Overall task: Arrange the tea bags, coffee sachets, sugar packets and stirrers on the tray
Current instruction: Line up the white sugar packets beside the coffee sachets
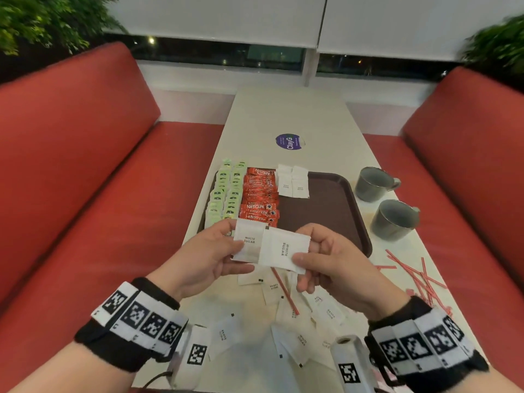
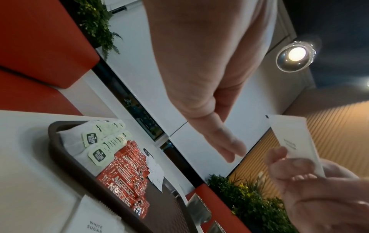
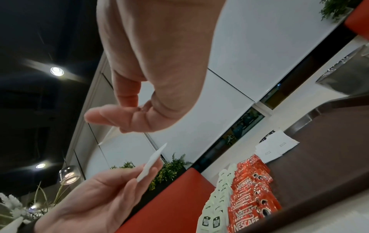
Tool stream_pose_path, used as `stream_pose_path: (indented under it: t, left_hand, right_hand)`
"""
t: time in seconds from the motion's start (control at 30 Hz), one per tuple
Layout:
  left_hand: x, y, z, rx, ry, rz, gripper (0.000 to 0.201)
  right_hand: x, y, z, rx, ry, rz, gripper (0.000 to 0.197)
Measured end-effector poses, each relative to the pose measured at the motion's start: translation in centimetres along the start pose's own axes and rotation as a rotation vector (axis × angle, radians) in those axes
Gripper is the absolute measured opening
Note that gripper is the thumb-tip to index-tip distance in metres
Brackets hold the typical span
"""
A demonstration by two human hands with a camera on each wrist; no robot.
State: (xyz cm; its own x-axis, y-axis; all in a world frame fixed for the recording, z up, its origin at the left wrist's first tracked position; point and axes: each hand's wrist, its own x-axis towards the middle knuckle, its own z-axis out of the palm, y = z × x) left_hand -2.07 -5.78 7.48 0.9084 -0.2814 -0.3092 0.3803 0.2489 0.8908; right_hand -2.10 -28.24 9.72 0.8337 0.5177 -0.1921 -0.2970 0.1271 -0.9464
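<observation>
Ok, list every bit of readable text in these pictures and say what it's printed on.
"WHITE SUGAR": the two sugar packets held between left hand and right hand.
"NESCAFE": the red coffee sachets on the tray.
"ClayG": the purple round sticker; its smaller print is unreadable.
Tea bag tags: too blurred.

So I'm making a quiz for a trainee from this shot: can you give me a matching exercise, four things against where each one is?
Things:
1. tea bags
2. coffee sachets
3. stirrers
4. mugs

Places:
A. loose on the table, near right of the tray
B. standing on the table, right of the tray
C. far left rows on the tray
D. on the tray, between the green rows and the white sugar packets

Pairs: 1-C, 2-D, 3-A, 4-B
</observation>
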Motion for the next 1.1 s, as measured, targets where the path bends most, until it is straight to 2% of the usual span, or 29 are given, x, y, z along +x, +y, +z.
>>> stream_pose_path:
  t: [0.1,0.27,0.37,0.5,0.67,0.8,0.87,1.0,1.1]
  left_hand:
    - [0.1,0.1,0.4,-0.004,-0.003,-0.009,0.033]
    - [-0.4,0.3,0.1,0.0,0.001,0.006,0.031]
    - [-0.6,0.5,-0.2,0.007,0.011,0.01,0.03]
    - [-0.4,0.4,-0.5,0.028,0.023,0.014,0.025]
    - [1.5,0.0,-0.2,0.14,0.171,-0.022,0.016]
    - [4.6,1.1,1.2,0.31,0.279,0.037,0.014]
    - [6.8,2.2,2.2,0.355,0.342,0.078,0.012]
    - [13.8,3.5,3.3,0.55,0.395,0.129,0.015]
    - [20.2,3.7,3.3,0.76,0.468,0.127,0.019]
  right_hand:
    - [-0.5,-0.2,-0.2,-0.025,0.009,-0.004,0.025]
    - [-0.5,-0.1,-1.2,-0.149,0.161,-0.043,0.014]
    - [-0.3,0.3,-2.0,-0.155,0.252,-0.027,0.009]
    - [0.2,0.5,-2.6,-0.096,0.315,0.012,0.015]
    - [1.1,0.7,-3.9,-0.03,0.302,0.075,0.02]
    - [2.5,0.0,-6.7,-0.081,0.275,0.114,0.005]
    - [3.8,-0.5,-8.6,-0.14,0.289,0.11,0.011]
    - [8.6,-1.6,-12.4,-0.296,0.454,0.034,0.02]
    - [13.2,-1.5,-15.2,-0.488,0.54,-0.006,0.011]
